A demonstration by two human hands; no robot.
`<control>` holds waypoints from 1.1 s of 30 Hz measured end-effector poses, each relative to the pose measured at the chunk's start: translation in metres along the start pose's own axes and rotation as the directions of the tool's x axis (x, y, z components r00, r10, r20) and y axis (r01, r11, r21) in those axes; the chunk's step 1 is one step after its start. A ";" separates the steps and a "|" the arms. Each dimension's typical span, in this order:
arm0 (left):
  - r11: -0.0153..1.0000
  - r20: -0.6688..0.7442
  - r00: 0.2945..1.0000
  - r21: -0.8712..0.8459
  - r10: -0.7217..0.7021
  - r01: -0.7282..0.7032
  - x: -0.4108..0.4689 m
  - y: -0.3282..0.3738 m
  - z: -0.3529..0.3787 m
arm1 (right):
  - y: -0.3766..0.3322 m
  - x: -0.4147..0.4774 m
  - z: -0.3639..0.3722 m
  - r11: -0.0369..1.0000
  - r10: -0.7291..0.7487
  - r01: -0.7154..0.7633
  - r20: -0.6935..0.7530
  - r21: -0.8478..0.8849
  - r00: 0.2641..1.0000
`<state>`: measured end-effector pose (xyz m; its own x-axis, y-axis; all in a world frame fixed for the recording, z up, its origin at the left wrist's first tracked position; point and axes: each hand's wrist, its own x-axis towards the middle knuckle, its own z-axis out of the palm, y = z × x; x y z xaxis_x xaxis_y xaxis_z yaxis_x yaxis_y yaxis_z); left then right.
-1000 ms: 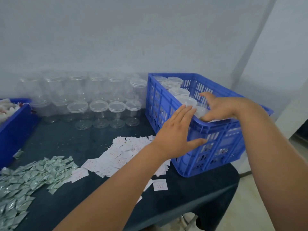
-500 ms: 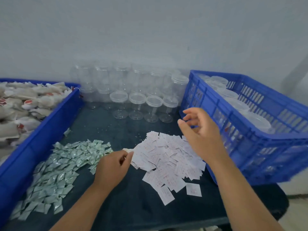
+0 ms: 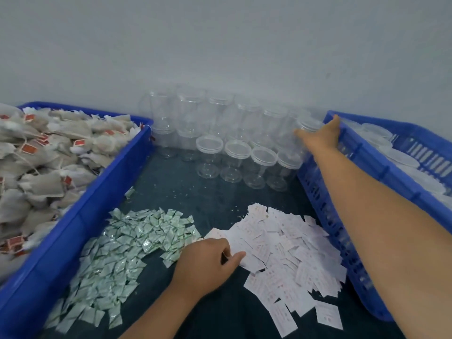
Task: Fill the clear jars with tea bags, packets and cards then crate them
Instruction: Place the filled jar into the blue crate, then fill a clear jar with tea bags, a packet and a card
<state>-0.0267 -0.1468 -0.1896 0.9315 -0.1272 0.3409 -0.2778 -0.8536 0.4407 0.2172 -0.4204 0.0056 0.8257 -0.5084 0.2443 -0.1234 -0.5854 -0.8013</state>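
**Landmark:** pile of white cards [image 3: 288, 245] on the dark table [image 3: 195, 192].

**Hard to make out**
- Blue bin [image 3: 97, 192], left of the cards, cut off by the frame edge. It is heaped with tea bags [image 3: 49, 148] carrying red tags whose print is illegible.
- Blue slatted crate [image 3: 367, 152], right of the cards, cut off at the frame edge. The lidded jars [image 3: 396, 157] inside it are blurred.
- The cards carry faint reddish print, too small to read.
- The green-and-white packets [image 3: 117, 253], just left of the cards, have unreadable markings.

**Task items**
- Clear jars [image 3: 234, 152] stand in rows behind the cards, against the wall. The rear ones are hazy.

**Hands**
- Left hand [image 3: 208, 263] rests on the cards' left edge with its fingers curled under and their tips hidden. The thumb lies on a card. Whether a card is pinched cannot be told.
- Right hand [image 3: 320, 135], behind the cards, is blurred. Its fingers are stretched out together and the thumb is spread apart. It lies against the end jar [image 3: 309, 126] beside the crate.
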 end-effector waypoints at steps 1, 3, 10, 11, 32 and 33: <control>1.000 0.004 1.000 0.009 0.008 -0.008 0.000 0.000 0.001 | 0.000 0.006 0.005 1.000 0.015 -0.015 0.004 0.011 1.000; 1.000 0.009 1.000 0.020 0.014 -0.014 0.000 -0.002 0.002 | 0.000 0.010 0.016 1.000 0.002 -0.002 -0.009 0.011 1.000; 0.998 -0.016 0.999 0.038 0.043 -0.042 0.001 -0.006 0.009 | 0.000 -0.003 0.022 1.000 -0.023 0.024 -0.066 0.017 0.998; 0.998 -0.027 0.998 0.044 0.053 -0.052 0.001 -0.006 0.010 | -0.004 -0.009 0.019 0.997 -0.039 0.045 -0.085 0.069 0.996; 0.740 0.020 0.934 -0.604 -0.358 0.296 0.008 -0.010 -0.017 | 0.093 -0.373 0.035 0.822 -0.189 -0.009 0.289 0.569 0.939; 0.719 0.032 0.926 -0.620 -0.376 0.314 0.008 -0.012 -0.019 | 0.095 -0.376 0.036 0.830 -0.225 0.019 0.302 0.558 0.926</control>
<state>-0.0201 -0.1285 -0.1764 0.9747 0.1867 0.1231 -0.0532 -0.3408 0.9386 -0.0848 -0.2622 -0.1818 0.9590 -0.1487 0.2414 0.2206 -0.1432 -0.9648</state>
